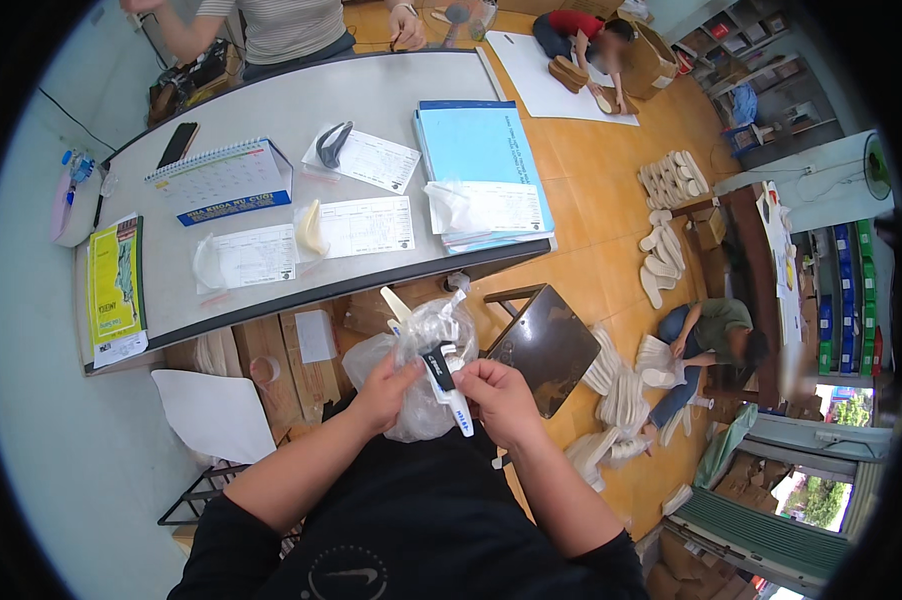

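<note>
- Clear plastic bag [411,425]: hangs between the two hands, just in front of the wearer's black shirt; crumpled, with pieces sticking out of it or lying against it.
- Left hand [386,392]: closed, gripping the bag's gathered film.
- Right hand [501,400]: thumb and fingers pinched at the edge of the black piece [438,367], between the hands.
- White strip [460,408] points down beside the right fingers; cream strip [395,303] juts up beyond the left hand.
- Handling, judged: all light; strips probably stiff, modest breakage risk; film soft, slippery, liable to slide. Best hold: strips by their flat middles, bag by bunched film.
- Containers ahead of the hands, on the desk [261,105]: small clear bags with paper slips; one shows a dark curved piece [335,146], another a yellowish piece [312,228].
- Far right of the hands: blue bins [844,290], green bins [867,265]; contents unclear.
</note>
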A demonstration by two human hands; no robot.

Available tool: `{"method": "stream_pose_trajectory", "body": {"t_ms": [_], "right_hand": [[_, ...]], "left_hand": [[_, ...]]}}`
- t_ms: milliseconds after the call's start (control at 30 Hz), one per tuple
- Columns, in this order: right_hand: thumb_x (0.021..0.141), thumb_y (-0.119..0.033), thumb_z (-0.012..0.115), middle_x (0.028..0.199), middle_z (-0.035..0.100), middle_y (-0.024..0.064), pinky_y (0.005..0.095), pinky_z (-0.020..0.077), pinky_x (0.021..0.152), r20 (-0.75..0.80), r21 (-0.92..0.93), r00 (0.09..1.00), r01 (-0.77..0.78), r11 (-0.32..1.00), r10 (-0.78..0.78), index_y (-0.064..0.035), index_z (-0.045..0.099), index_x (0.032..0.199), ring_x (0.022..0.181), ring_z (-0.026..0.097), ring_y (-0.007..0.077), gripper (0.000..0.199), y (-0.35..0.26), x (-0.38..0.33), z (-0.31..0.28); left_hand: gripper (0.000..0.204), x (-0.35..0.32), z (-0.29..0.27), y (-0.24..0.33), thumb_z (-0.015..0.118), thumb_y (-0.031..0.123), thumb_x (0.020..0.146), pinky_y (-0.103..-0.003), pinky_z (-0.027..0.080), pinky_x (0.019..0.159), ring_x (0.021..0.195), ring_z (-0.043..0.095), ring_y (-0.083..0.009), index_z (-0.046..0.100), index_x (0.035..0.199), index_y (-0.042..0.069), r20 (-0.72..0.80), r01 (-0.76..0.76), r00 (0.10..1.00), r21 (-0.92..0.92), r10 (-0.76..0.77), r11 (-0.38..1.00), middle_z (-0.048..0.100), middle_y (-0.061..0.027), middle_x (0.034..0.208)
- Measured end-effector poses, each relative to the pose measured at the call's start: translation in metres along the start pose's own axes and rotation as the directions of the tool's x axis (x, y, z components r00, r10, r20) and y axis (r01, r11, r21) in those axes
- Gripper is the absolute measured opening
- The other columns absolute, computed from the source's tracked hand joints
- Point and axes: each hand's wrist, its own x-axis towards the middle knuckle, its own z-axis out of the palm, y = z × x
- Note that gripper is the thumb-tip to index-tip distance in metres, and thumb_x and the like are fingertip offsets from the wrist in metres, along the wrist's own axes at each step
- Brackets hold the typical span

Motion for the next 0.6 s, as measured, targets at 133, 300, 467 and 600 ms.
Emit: {"method": "stream_pose_trajectory", "body": {"t_ms": [133,300,467,600], "right_hand": [[0.090,-0.016,0.065,0.071,0.064,0.0026,0.0221,0.0478,0.054,0.095,0.042,0.994,0.047,0.998,-0.050,-0.0022,0.063,0.087,0.057,0.059,0.0090,0.014,-0.012,0.010,-0.018],[0.092,-0.018,0.063,0.076,0.066,0.0041,0.0249,0.0516,0.059,0.207,0.086,0.977,0.041,0.995,-0.058,-0.0017,0.064,0.091,0.063,0.063,0.0110,0.017,-0.036,0.017,-0.041],[0.092,-0.020,0.063,0.077,0.066,0.0051,0.0250,0.0513,0.058,0.258,0.017,0.964,0.063,0.998,-0.065,-0.0010,0.063,0.094,0.063,0.063,0.0112,0.019,-0.060,0.020,-0.054],[0.091,-0.020,0.063,0.076,0.065,0.0047,0.0244,0.0503,0.056,0.264,0.005,0.962,0.063,0.998,-0.062,-0.0011,0.063,0.093,0.061,0.061,0.0105,0.019,-0.069,0.023,-0.064]], "left_hand": [[0.036,0.019,0.003,-0.002,0.050,0.023,0.100,-0.036,0.048,0.094,0.108,0.059,-0.0191,0.047,0.131,0.005,0.021,0.048,0.999,-0.110,-0.046,0.993,0.059,-0.0079,0.119],[0.040,0.034,0.023,-0.007,0.054,0.028,0.098,-0.036,0.049,0.094,0.109,0.060,-0.0191,0.048,0.131,0.004,0.004,-0.080,0.997,-0.103,0.081,0.991,0.060,-0.0085,0.120],[0.051,0.042,0.050,-0.006,0.062,0.034,0.093,-0.036,0.052,0.092,0.108,0.061,-0.0203,0.047,0.131,0.003,-0.015,-0.171,0.985,-0.116,0.171,0.978,0.060,-0.0101,0.120],[0.053,0.046,0.066,-0.010,0.062,0.035,0.092,-0.037,0.052,0.093,0.109,0.061,-0.0208,0.047,0.132,0.003,-0.020,-0.161,0.987,-0.097,0.160,0.982,0.059,-0.0101,0.122]]}}
